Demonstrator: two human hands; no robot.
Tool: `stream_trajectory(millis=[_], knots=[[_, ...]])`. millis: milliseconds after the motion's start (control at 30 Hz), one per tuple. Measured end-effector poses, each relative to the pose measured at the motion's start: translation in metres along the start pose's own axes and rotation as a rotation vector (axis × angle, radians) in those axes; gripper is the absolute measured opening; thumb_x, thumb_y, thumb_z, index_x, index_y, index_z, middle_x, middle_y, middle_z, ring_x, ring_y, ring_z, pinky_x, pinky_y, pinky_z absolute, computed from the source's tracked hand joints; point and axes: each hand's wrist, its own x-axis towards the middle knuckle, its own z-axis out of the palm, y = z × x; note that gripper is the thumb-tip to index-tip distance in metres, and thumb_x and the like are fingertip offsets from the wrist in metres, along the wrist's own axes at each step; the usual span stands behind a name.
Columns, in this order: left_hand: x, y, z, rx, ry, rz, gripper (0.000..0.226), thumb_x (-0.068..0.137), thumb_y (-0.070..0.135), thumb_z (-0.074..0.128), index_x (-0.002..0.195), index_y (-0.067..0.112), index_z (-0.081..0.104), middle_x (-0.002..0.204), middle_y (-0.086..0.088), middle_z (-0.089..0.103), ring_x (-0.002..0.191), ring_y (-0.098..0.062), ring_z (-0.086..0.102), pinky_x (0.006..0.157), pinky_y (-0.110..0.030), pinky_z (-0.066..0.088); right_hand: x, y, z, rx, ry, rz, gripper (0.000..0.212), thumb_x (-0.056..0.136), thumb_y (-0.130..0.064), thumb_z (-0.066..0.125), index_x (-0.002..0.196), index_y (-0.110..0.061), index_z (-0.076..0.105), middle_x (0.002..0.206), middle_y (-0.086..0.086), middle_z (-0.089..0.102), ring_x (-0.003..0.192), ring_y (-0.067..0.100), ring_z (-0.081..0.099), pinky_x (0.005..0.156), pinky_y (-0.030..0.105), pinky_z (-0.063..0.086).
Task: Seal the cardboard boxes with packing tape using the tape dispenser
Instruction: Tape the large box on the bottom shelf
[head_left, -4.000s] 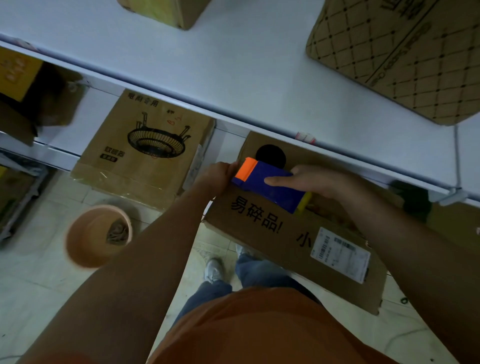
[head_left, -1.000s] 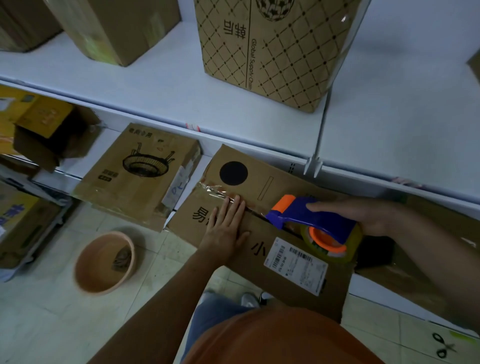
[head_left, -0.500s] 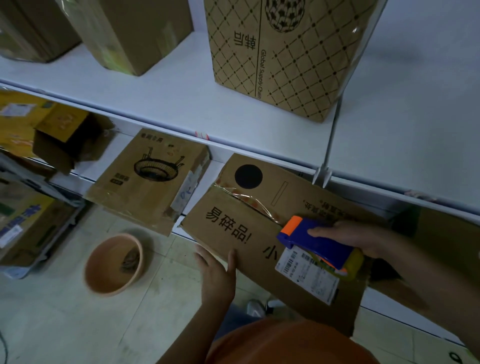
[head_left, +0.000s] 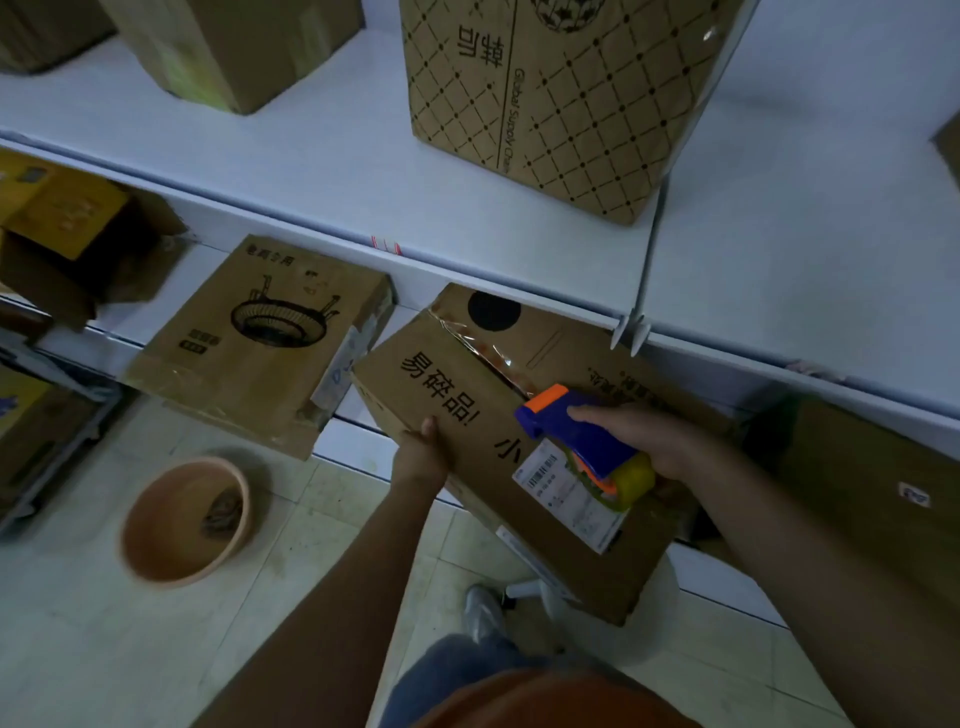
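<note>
right hand (head_left: 649, 441) grip grasps tape dispenser (head_left: 582, 441) atop box (head_left: 467, 415); left hand (head_left: 421, 457) clasps its edge.

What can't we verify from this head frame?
- Left hand: fingers wrap under the box edge, hidden by cardboard.
- Tape roll under the tape dispenser: mostly covered by its body and the right hand.
- Shipping label: text too small.
- Basin contents: blurred, dim.
- Patterned box: top cut off by the frame edge.
</note>
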Motion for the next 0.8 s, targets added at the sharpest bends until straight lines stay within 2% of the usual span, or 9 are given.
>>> stream_trajectory(millis=[100, 167, 233, 300, 467, 667, 733, 800], knots=[[0.002, 0.002, -0.002, 0.015, 0.012, -0.042, 0.072, 0.100, 0.060, 0.029, 0.146, 0.005, 0.035, 0.139, -0.025, 0.050, 0.123, -0.042, 0.052, 0.101, -0.055, 0.048, -0.010, 0.003, -0.012, 0.022, -0.039, -0.003, 0.042, 0.086, -0.049, 0.068, 0.104, -0.011, 0.067, 0.092, 0.010, 0.072, 0.079, 0.022, 0.066, 0.064, 0.031, 0.049], [0.000, 0.005, 0.002, -0.092, -0.016, -0.114, 0.068, 0.102, 0.056, 0.034, 0.150, 0.009, 0.028, 0.146, -0.022, 0.043, 0.129, -0.042, 0.047, 0.101, -0.056, 0.046, -0.014, 0.011, -0.018, 0.029, -0.039, 0.003, 0.046, 0.083, -0.050, 0.070, 0.108, -0.012, 0.067, 0.093, 0.010, 0.073, 0.081, 0.023, 0.068, 0.064, 0.030, 0.050], [-0.007, 0.009, 0.011, -0.247, -0.064, -0.217, 0.064, 0.102, 0.051, 0.043, 0.152, 0.016, 0.022, 0.151, -0.017, 0.038, 0.133, -0.043, 0.043, 0.100, -0.059, 0.045, -0.015, 0.023, -0.017, 0.007, 0.033, -0.012, 0.054, 0.080, -0.054, 0.071, 0.112, -0.012, 0.065, 0.101, 0.010, 0.072, 0.090, 0.024, 0.067, 0.070, 0.031, 0.050], [-0.016, 0.000, 0.024, -0.301, -0.074, -0.240, 0.066, 0.099, 0.048, 0.050, 0.151, 0.021, 0.019, 0.149, -0.015, 0.040, 0.129, -0.042, 0.047, 0.095, -0.059, 0.049, -0.012, 0.030, -0.012, -0.035, 0.117, -0.026, 0.059, 0.078, -0.059, 0.071, 0.113, -0.013, 0.064, 0.105, 0.010, 0.070, 0.095, 0.024, 0.066, 0.077, 0.033, 0.050], [-0.032, -0.032, 0.042, -0.274, -0.080, -0.178, 0.079, 0.093, 0.068, 0.043, 0.154, 0.029, 0.012, 0.144, -0.017, 0.045, 0.121, -0.044, 0.052, 0.079, -0.052, 0.050, -0.005, 0.031, -0.002, -0.080, 0.138, -0.006, 0.058, 0.081, -0.061, 0.067, 0.113, -0.013, 0.059, 0.103, 0.007, 0.068, 0.093, 0.022, 0.065, 0.089, 0.036, 0.051], [-0.060, -0.023, 0.064, -0.282, -0.040, -0.243, 0.066, 0.099, 0.049, 0.048, 0.151, 0.019, 0.020, 0.144, -0.016, 0.044, 0.125, -0.041, 0.050, 0.091, -0.058, 0.051, -0.007, 0.026, 0.001, -0.091, 0.160, -0.034, 0.073, 0.083, -0.062, 0.064, 0.129, -0.007, 0.055, 0.113, 0.011, 0.064, 0.094, 0.024, 0.062, 0.085, 0.033, 0.047], [-0.085, -0.034, 0.080, -0.336, -0.095, -0.310, 0.066, 0.099, 0.050, 0.049, 0.151, 0.022, 0.019, 0.146, -0.014, 0.043, 0.126, -0.042, 0.049, 0.093, -0.058, 0.051, -0.010, 0.025, 0.000, -0.082, 0.155, -0.040, 0.070, 0.085, -0.059, 0.064, 0.129, -0.006, 0.054, 0.106, 0.010, 0.061, 0.086, 0.021, 0.059, 0.083, 0.032, 0.046], [-0.111, -0.043, 0.097, -0.394, -0.189, -0.446, 0.070, 0.096, 0.059, 0.048, 0.150, 0.023, 0.023, 0.150, -0.015, 0.038, 0.130, -0.045, 0.045, 0.093, -0.061, 0.050, -0.011, 0.026, -0.002, -0.075, 0.140, -0.040, 0.069, 0.085, -0.059, 0.063, 0.129, -0.007, 0.054, 0.102, 0.008, 0.061, 0.086, 0.020, 0.059, 0.087, 0.034, 0.048]])
